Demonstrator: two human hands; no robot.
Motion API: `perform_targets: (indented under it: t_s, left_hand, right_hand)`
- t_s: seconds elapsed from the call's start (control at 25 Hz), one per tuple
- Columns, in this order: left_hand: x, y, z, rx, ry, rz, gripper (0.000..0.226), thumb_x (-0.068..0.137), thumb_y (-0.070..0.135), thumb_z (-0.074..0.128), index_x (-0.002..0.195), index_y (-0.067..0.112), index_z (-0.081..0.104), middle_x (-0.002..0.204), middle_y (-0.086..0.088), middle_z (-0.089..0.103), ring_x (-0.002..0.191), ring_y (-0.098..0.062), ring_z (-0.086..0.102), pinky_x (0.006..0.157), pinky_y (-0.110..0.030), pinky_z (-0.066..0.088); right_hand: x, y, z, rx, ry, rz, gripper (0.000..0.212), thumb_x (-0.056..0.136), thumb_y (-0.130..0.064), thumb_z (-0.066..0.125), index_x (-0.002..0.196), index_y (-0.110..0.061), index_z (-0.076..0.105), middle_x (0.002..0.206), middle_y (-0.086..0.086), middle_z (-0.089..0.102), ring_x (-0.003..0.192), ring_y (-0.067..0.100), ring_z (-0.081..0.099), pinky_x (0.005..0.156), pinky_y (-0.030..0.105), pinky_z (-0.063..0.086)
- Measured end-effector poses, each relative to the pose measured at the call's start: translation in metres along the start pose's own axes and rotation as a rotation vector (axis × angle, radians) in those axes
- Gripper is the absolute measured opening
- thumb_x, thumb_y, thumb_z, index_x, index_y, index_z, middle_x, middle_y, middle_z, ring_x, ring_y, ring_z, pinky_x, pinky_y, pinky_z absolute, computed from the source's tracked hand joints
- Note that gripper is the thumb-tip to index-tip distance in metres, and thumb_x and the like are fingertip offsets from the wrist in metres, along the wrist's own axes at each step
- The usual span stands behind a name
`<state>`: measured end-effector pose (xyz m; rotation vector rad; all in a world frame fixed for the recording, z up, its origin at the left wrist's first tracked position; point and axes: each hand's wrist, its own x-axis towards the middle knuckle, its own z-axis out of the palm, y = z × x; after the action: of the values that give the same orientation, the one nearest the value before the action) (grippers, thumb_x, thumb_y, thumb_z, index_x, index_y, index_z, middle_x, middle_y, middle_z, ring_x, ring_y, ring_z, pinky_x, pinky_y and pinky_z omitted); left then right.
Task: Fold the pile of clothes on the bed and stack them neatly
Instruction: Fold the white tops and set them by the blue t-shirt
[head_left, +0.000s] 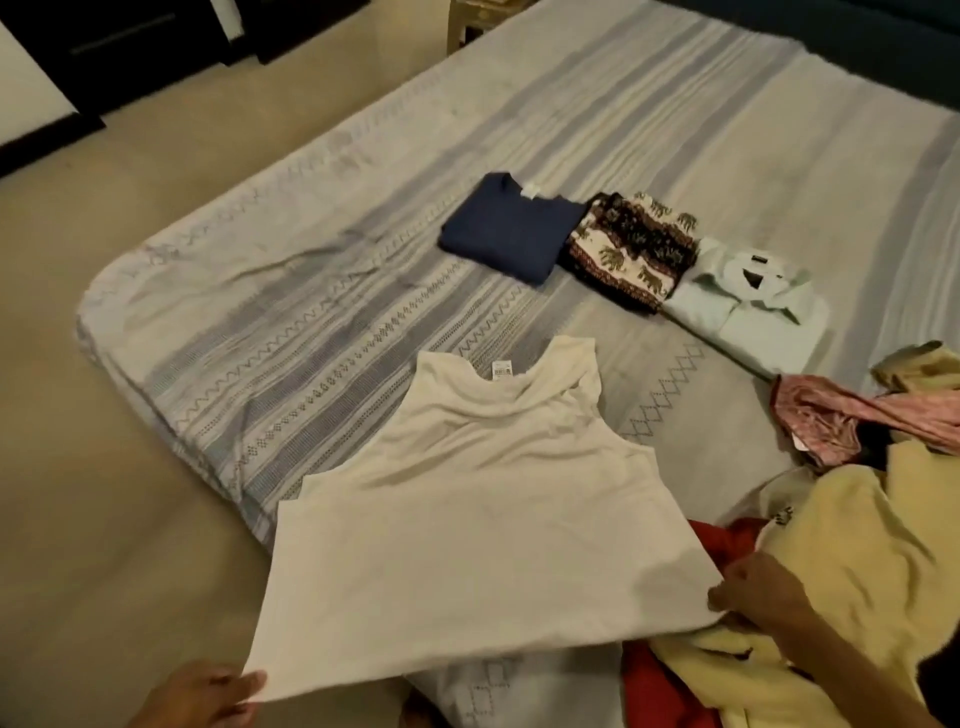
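Note:
A white sleeveless top (467, 519) is spread out over the near corner of the bed (311, 291), neck tag facing up and away from me. My left hand (202, 696) pinches its lower left hem corner. My right hand (753, 592) pinches the lower right hem corner. Three folded items lie in a row farther back: a navy top (509, 226), an elephant-print garment (631, 249) and a pale collared shirt (748, 306). The unfolded pile at the right holds yellow cloth (852, 545), a pink patterned piece (831, 415) and something red (727, 545).
The bed carries a grey and white striped cover with zigzag bands. Beige floor (104, 415) runs along the left of the bed. Dark furniture (104, 47) stands at the far left, and a small stand (478, 21) sits beyond the bed's far edge.

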<state>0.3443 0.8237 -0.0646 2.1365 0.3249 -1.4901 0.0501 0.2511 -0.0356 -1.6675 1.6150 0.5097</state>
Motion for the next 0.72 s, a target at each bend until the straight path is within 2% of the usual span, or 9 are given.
perform_targets:
  t_s: [0.12,0.24,0.36,0.44,0.48,0.56,0.6,0.64,0.72]
  left_hand:
    - [-0.006,-0.013,0.003,-0.167,0.031,-0.013,0.016,0.099,0.01,0.067,0.097,-0.005,0.071,0.082,-0.014,0.074,0.059,-0.008,0.072,0.056,-0.016,0.055]
    - [-0.023,0.002,0.001,-0.414,0.158,0.043,0.008,0.094,-0.007,0.066,0.093,-0.013,0.061,0.095,-0.031,0.067,0.073,-0.036,0.07,0.051,-0.025,0.06]
    - [-0.041,0.022,-0.012,-0.427,0.231,0.168,0.017,0.092,-0.012,0.065,0.103,-0.001,0.058,0.073,-0.027,0.061,0.066,-0.032,0.059,0.051,-0.031,0.06]
    - [-0.049,0.03,-0.023,-0.414,0.226,0.229,0.029,0.094,-0.008,0.065,0.115,0.011,0.057,0.067,-0.025,0.055,0.059,-0.029,0.053,0.055,-0.034,0.058]
    - [-0.051,0.034,-0.028,-0.398,0.211,0.262,0.027,0.096,-0.006,0.063,0.118,0.01,0.059,0.069,-0.024,0.055,0.06,-0.029,0.054,0.057,-0.034,0.058]
    - [-0.052,0.047,-0.041,-0.368,0.203,0.316,0.021,0.1,-0.003,0.057,0.117,-0.001,0.069,0.082,-0.03,0.063,0.069,-0.035,0.065,0.068,-0.031,0.063]
    - [-0.055,0.056,-0.048,-0.34,0.199,0.336,0.021,0.101,-0.004,0.056,0.113,-0.004,0.073,0.094,-0.032,0.07,0.079,-0.038,0.073,0.074,-0.028,0.064]
    - [-0.062,0.069,-0.054,-0.318,0.17,0.358,0.021,0.099,-0.004,0.057,0.11,-0.004,0.075,0.105,-0.029,0.074,0.09,-0.039,0.076,0.079,-0.025,0.063]
    - [-0.085,0.098,-0.066,-0.156,0.113,0.402,0.019,0.091,-0.003,0.071,0.108,0.003,0.078,0.105,-0.016,0.079,0.097,-0.03,0.078,0.082,-0.018,0.06]
  right_hand:
    - [-0.012,0.008,-0.013,0.045,-0.069,0.033,0.048,0.061,0.011,0.088,0.092,-0.001,0.053,0.083,0.022,0.065,0.054,0.029,0.065,0.048,0.032,0.056]
    - [-0.03,0.01,-0.033,-0.056,-0.18,0.005,0.062,0.068,0.009,0.087,0.107,-0.008,0.042,0.102,0.022,0.058,0.063,0.031,0.065,0.046,0.03,0.053]
    - [-0.035,0.014,-0.049,-0.118,-0.406,0.105,0.071,0.066,0.005,0.086,0.114,-0.013,0.036,0.099,0.033,0.063,0.056,0.031,0.061,0.049,0.032,0.049]
    - [-0.035,0.015,-0.056,-0.033,-0.576,0.186,0.076,0.069,0.009,0.086,0.12,-0.012,0.033,0.092,0.039,0.065,0.059,0.031,0.055,0.053,0.036,0.048]
    - [-0.035,0.014,-0.059,0.067,-0.622,0.206,0.076,0.072,0.012,0.085,0.123,-0.012,0.033,0.087,0.038,0.062,0.059,0.03,0.05,0.055,0.038,0.049]
    - [-0.036,-0.001,-0.069,0.273,-0.641,0.173,0.073,0.074,0.011,0.086,0.126,-0.016,0.044,0.078,0.025,0.052,0.059,0.028,0.043,0.058,0.04,0.05]
    - [-0.038,-0.015,-0.077,0.339,-0.623,0.131,0.067,0.072,0.007,0.088,0.126,-0.011,0.054,0.078,0.021,0.049,0.059,0.028,0.043,0.061,0.041,0.052]
    - [-0.041,-0.032,-0.088,0.361,-0.591,0.063,0.063,0.068,0.001,0.091,0.124,-0.001,0.061,0.079,0.021,0.05,0.06,0.029,0.047,0.067,0.043,0.055]
    - [-0.049,-0.063,-0.109,0.335,-0.575,-0.054,0.049,0.068,-0.01,0.09,0.111,0.009,0.073,0.092,0.027,0.064,0.073,0.034,0.061,0.084,0.046,0.06]
